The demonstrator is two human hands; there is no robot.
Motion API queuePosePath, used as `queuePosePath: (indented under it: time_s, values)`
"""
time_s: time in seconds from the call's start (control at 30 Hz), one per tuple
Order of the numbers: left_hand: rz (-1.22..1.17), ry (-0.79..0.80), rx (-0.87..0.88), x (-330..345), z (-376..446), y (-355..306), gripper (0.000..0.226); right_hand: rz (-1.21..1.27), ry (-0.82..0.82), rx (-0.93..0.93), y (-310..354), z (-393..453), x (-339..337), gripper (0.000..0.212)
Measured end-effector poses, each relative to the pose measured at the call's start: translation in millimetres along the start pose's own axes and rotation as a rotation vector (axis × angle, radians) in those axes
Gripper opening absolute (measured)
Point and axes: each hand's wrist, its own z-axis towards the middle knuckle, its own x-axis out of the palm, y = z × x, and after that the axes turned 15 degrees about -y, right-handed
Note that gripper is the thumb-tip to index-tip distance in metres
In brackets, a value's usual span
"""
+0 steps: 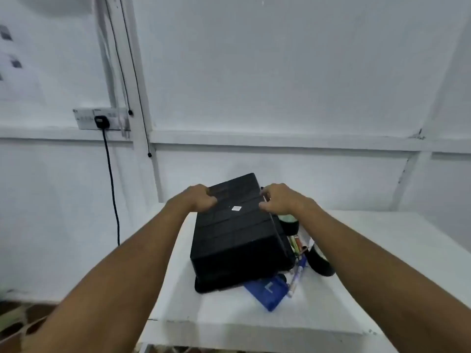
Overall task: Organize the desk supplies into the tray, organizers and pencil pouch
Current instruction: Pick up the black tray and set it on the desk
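While upturned on the table (369, 250), black tray (237, 238) (tilted), fingers of both hands (201, 200) (279, 200) gripping its sides

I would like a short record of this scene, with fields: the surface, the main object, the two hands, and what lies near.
surface: white table
main object: black tray, upside down and tilted, bottom facing up
left hand: grips the tray's far left edge
right hand: grips the tray's far right edge
near: blue pouch partly under the tray's near corner; pens and black tape roll to its right
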Motion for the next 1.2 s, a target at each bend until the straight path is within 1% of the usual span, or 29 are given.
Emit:
queuePosePath:
  time_s: [0.07,0.1,0.2,0.27,0.33,0.4,0.47,0.53,0.6,0.7,0.73,0.77,0.9,0.93,0.97,1.0,1.03,1.13,1.2]
  values:
    - [-0.024,0.016,-0.103,20,-14,18,0.043,0.020,-0.017,0.080,-6,-10,20,0.055]
    - [-0.053,0.016,-0.157,33,-20,28,0.045,0.046,-0.021,0.125,-10,-17,32,0.053]
    - [-0.171,0.013,-0.342,62,-36,53,0.056,0.230,-0.001,0.274,-19,-31,55,0.046]
    - [-0.270,0.028,-0.470,75,-37,64,0.062,0.371,-0.005,0.382,-22,-32,60,0.051]
    - [-0.387,0.067,-0.564,88,-38,71,0.066,0.511,0.009,0.506,-29,-30,68,0.061]
    - [-0.478,0.067,-0.598,96,-39,73,0.063,0.648,0.020,0.611,-33,-27,75,0.069]
    - [-0.559,0.030,-0.597,102,-38,71,0.054,0.754,0.021,0.694,-33,-27,76,0.069]
    - [-0.567,-0.026,-0.586,106,-38,71,0.050,0.819,0.068,0.758,-31,-28,76,0.064]
    - [-0.539,-0.062,-0.563,109,-39,72,0.053,0.860,0.078,0.797,-30,-27,78,0.068]
    - [-0.537,-0.114,-0.518,110,-39,72,0.047,0.872,-0.059,0.833,-35,-14,88,0.088]
    - [-0.547,-0.118,-0.513,109,-38,72,0.045,0.851,-0.086,0.841,-31,-11,85,0.093]
    - [-0.562,-0.118,-0.523,106,-36,74,0.044,0.830,-0.108,0.834,-25,-8,82,0.093]
    - [-0.631,-0.103,-0.606,93,-33,84,0.041,0.714,-0.173,0.748,-3,2,69,0.082]
    - [-0.643,-0.104,-0.605,89,-34,88,0.037,0.726,-0.209,0.738,0,6,67,0.071]
    - [-0.646,-0.109,-0.598,84,-34,91,0.032,0.766,-0.233,0.738,4,10,66,0.055]
    - [-0.642,-0.110,-0.590,79,-35,94,0.029,0.806,-0.228,0.752,8,13,64,0.041]
    - [-0.635,-0.102,-0.582,73,-36,96,0.026,0.854,-0.200,0.764,13,18,63,0.034]
    - [-0.656,-0.026,-0.586,52,-41,102,0.027,1.046,-0.141,0.781,43,25,60,0.029]
    - [-0.710,0.026,-0.594,38,-44,107,0.033,1.126,-0.124,0.765,69,30,59,0.032]
